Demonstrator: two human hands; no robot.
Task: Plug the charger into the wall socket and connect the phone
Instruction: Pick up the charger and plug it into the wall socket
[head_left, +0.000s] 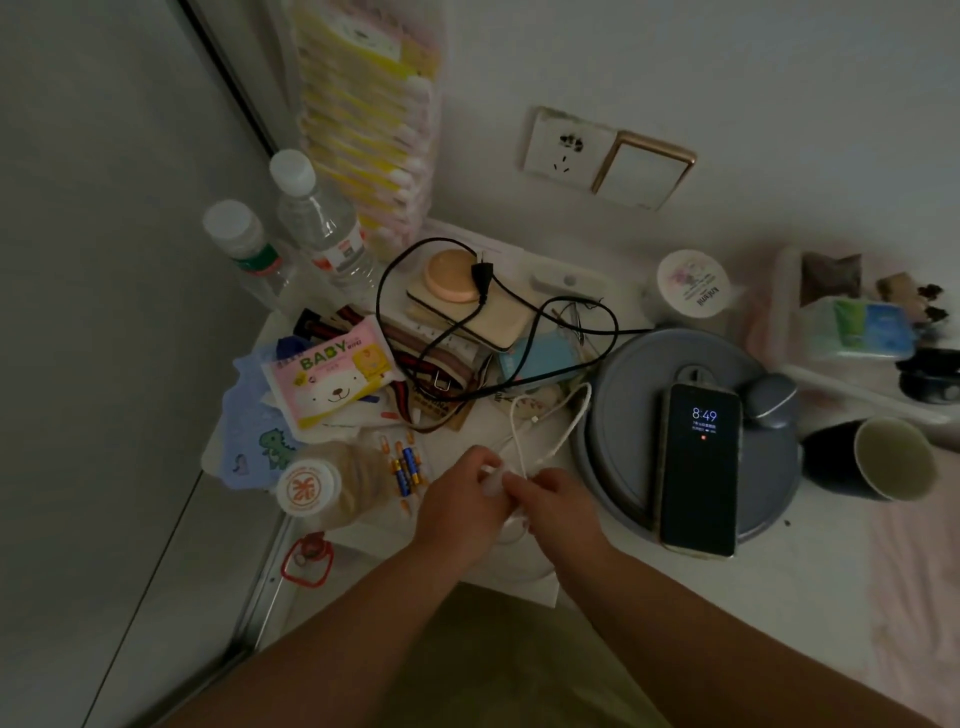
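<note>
My left hand (460, 493) and my right hand (553, 501) meet low in the middle of a cluttered white table, both closed on a white charger (492, 480) and its white cable (550, 431). The cable loops up toward a grey round lid. A black phone (698, 467) lies on that lid with its screen lit, showing 8:49. The white wall socket (563, 150) is on the wall above, with nothing plugged in and dark marks around its holes.
A black cord with a plug (480, 278) winds over a beige box. Two water bottles (322, 223) stand at the left, a baby wipes pack (332, 374) and batteries (408, 462) lie nearby. A dark cup (878, 460) lies right of the grey lid (623, 415).
</note>
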